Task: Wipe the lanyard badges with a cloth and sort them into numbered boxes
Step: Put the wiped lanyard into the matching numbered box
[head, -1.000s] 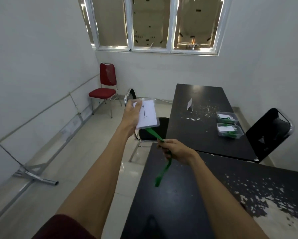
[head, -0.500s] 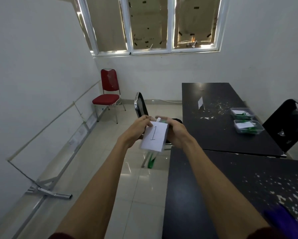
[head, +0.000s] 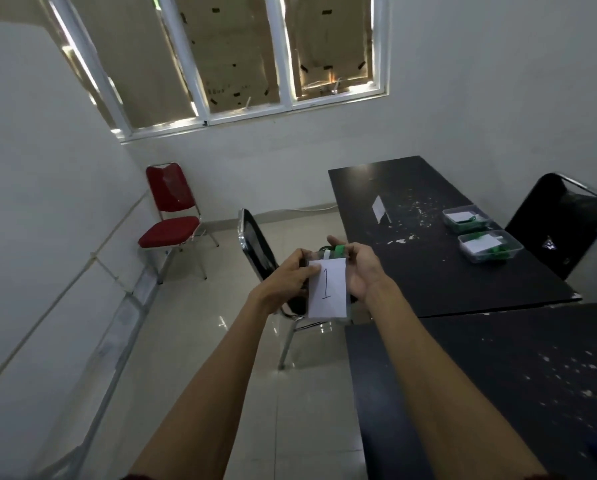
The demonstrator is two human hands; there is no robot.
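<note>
A clear badge holder with a white card marked "1" (head: 327, 289) is held upright in front of me, over the floor left of the tables. My left hand (head: 287, 282) grips its left edge, thumb on the card. My right hand (head: 359, 270) grips its right edge, with the green lanyard (head: 339, 251) bunched at the top under its fingers. Two clear plastic boxes sit on the far black table: the nearer box (head: 490, 249) and the farther box (head: 467, 218), each holding white cards and green straps. No cloth is plainly visible.
The far black table (head: 428, 265) meets a nearer scuffed black table (head: 480, 393) at right. A small folded white card (head: 379, 208) stands on the far table. A black chair (head: 259, 251) stands behind my hands, a red chair (head: 170, 216) by the left wall, another black chair (head: 560, 220) at far right.
A second ago my right hand held the hanging green strap below the badge. It rose to the badge's right edge, gathering the strap at the top. The view swung left and tilted.
</note>
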